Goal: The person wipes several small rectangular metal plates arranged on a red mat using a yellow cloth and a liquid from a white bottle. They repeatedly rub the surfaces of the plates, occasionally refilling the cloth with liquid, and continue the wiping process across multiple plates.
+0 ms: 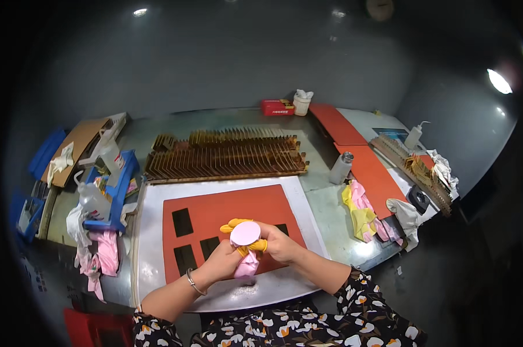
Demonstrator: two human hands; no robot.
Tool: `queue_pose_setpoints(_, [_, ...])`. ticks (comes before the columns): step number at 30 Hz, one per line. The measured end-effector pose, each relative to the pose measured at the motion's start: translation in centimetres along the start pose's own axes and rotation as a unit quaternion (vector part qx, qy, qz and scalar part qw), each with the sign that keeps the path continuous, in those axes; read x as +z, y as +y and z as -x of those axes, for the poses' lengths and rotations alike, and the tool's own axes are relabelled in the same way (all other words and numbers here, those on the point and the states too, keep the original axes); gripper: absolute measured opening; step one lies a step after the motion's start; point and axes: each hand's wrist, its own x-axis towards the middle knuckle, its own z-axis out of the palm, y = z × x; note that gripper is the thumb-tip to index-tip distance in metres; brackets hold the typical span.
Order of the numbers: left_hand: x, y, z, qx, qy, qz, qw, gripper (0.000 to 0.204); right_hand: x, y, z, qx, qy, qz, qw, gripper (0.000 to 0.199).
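Both my hands meet over the near part of an orange-red mat (238, 202), their fingertips covered in yellow finger cots. My left hand (225, 259) is closed on the lower part of a pink cloth (246, 234), whose top is drawn into a smooth round face; what lies beneath it is hidden. My right hand (277, 243) closes on the same cloth from the right. Its loose end hangs below the fingers. Several dark rectangular plates (182, 222) lie on the mat, some partly covered by my hands.
A brown slotted rack (227, 156) stands behind the mat. To the left, a blue basket (121, 185) holds squeeze bottles, with pink cloths (107, 253) beside it. On the right are a capped bottle (341, 168), yellow and pink cloths (361, 217) and another rack (409, 170).
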Motion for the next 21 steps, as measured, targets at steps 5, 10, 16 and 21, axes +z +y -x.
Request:
queue_pose_setpoints(5, [0.9,-1.9,0.9,0.024,0.045,0.138,0.989,0.020,0.8,1.2,-0.9,0.012,0.013,-0.244,0.970,0.045])
queue_pose_setpoints(10, [-0.8,2.8,2.5,-0.160,-0.021,-0.122,0.979,0.020,-0.2,0.5,-1.3,0.082,0.049,-0.180,0.979,0.050])
queue_pose_setpoints(16, [-3.3,4.7,5.6,0.373,0.086,-0.513,0.768,0.060,0.4,-0.3,-3.0,0.369,-0.072,0.123,0.918,0.018])
queue_pose_setpoints(21, [-6.2,0.8,7.2,0.367,0.129,-0.482,0.785,0.067,4.2,1.1,-7.1,0.413,-0.207,0.089,0.882,0.031])
